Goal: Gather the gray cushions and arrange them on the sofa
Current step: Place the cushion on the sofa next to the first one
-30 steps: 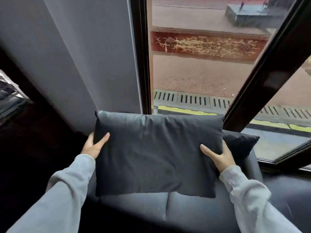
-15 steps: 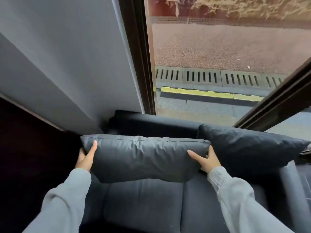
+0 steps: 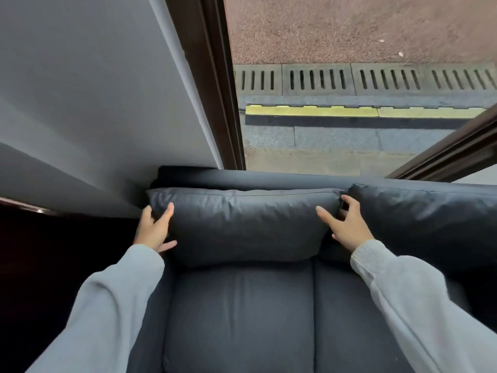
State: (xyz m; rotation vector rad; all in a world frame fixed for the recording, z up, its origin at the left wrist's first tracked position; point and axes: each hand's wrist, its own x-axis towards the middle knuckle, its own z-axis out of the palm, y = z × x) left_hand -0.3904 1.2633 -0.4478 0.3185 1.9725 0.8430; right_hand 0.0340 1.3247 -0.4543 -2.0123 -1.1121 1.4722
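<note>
A dark gray cushion (image 3: 242, 224) stands upright against the backrest of the dark gray sofa (image 3: 242, 313), at its left end. My left hand (image 3: 156, 228) grips the cushion's left edge, thumb on its front face. My right hand (image 3: 347, 224) holds its right edge, fingers tucked between it and a second gray cushion (image 3: 430, 214). That second cushion leans against the backrest to the right, touching the first.
A gray wall (image 3: 94, 103) rises behind the sofa's left end. A dark window frame (image 3: 215, 84) and large pane show pavement and a drain grate (image 3: 349, 79) outside. Dark space lies left of the sofa.
The cushion went from being held up in the air, down and back onto the sofa against the backrest. Both hands stayed on its side edges. The camera tilted downward.
</note>
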